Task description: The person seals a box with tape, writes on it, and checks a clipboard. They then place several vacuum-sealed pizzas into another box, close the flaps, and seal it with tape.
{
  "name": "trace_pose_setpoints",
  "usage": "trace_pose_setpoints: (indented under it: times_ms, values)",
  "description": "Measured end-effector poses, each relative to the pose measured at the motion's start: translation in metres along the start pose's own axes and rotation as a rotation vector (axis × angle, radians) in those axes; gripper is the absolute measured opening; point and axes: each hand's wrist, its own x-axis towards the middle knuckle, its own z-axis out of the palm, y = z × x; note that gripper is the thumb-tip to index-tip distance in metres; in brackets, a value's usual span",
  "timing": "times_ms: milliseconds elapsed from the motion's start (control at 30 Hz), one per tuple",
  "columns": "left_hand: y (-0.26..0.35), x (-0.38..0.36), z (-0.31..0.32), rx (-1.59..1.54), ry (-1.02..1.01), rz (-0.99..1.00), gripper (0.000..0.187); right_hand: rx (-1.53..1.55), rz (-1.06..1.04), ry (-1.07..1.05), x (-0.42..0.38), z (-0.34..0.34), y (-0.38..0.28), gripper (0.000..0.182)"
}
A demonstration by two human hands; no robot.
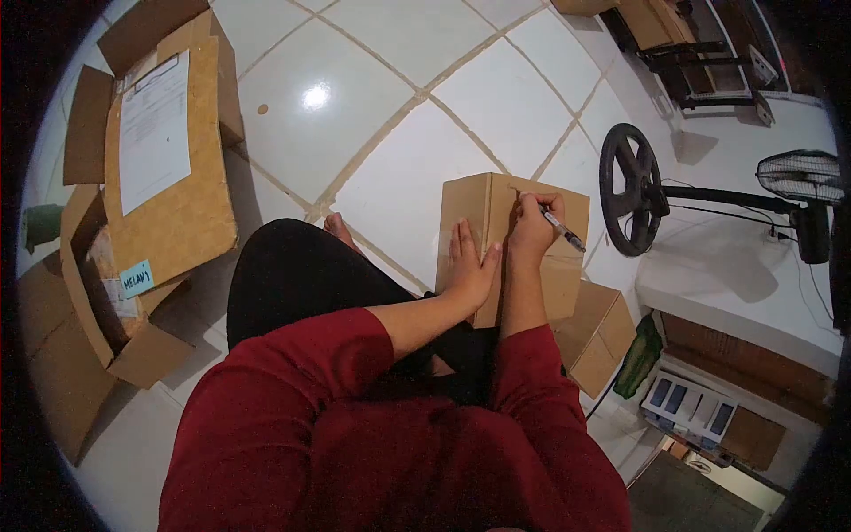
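Note:
A closed cardboard box [561, 266] stands on the tiled floor in front of my lap. My left hand [470, 270] lies flat on its left side near the edge, fingers stretched out and pointing away from me. In my right hand [534, 229] is a marker [564, 229], its body slanting down to the right. That hand rests against the upper part of the box's broad face. A small dark mark shows beside my right fingertips; the marker's tip is too small to make out.
At the left, an open cardboard box [84, 266] holds a cardboard board [168, 204] with papers [155, 133]. Another box [598, 337] stands behind my right arm. A fan [802, 191] with a round black base [631, 189] lies at the right.

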Motion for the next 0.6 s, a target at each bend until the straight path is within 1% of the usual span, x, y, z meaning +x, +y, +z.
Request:
trace_pose_setpoints:
  times_ms: [33,100,133,200,333,400,533,600]
  values:
    - [-0.001,0.0,0.0,-0.001,0.003,0.001,0.071,0.001,-0.001,-0.003,0.0,-0.002,-0.001,0.019]
    - [0.0,0.0,0.0,0.011,0.001,0.005,0.071,0.331,0.109,0.023,0.004,-0.006,-0.003,0.019]
    - [0.001,0.001,-0.001,0.005,0.006,0.005,0.071,0.328,0.106,0.016,0.004,-0.005,-0.004,0.019]
    - [0.001,0.0,0.0,-0.011,-0.003,-0.01,0.071,0.413,0.127,-0.091,0.002,-0.006,-0.007,0.019]
    - [-0.001,-0.001,0.0,-0.025,0.006,-0.004,0.07,0.29,0.12,-0.157,-0.01,-0.001,-0.016,0.019]
    - [-0.001,0.0,0.0,-0.009,-0.018,-0.031,0.07,0.123,0.106,-0.182,-0.012,-0.001,-0.016,0.019]
    - [-0.006,0.001,0.005,0.009,-0.004,-0.046,0.07,0.161,0.059,-0.198,-0.018,0.002,-0.016,0.018]
    - [-0.008,0.002,0.007,0.006,0.036,0.006,0.069,0.126,0.051,-0.193,-0.016,0.002,-0.012,0.017]
